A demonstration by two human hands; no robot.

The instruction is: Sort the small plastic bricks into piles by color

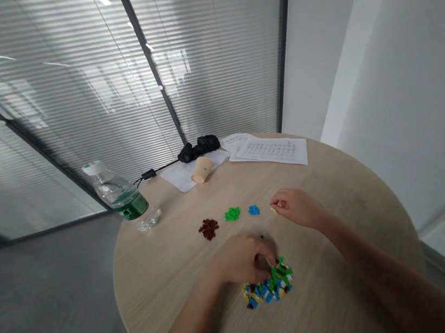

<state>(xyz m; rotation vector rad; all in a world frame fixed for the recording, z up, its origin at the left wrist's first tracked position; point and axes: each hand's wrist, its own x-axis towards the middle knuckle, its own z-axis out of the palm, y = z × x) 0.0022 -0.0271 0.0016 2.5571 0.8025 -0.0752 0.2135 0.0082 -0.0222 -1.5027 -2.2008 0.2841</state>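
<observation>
A mixed pile of small toy building bricks (279, 282) in green, blue, yellow, white and brown lies near the front of the table. My left hand (241, 259) reaches over its far left side, with thumb and forefinger curved down at the bricks and a gap between their tips. Farther back on the right, my right hand (299, 208) is closed in a pinch, small whitish bricks (279, 203) showing at its fingertips. Just left of it are a blue pile (254, 210), a green pile (232, 214) and a brown pile (209, 228) of bricks.
On the round wooden table (160, 284) stands a clear bottle (124, 198) at the left. A paper cup (202, 169) lies on its side near a folded black umbrella (203, 146). Printed sheets (271, 149) lie at the back. One dark speck (262, 236) sits beyond my left hand.
</observation>
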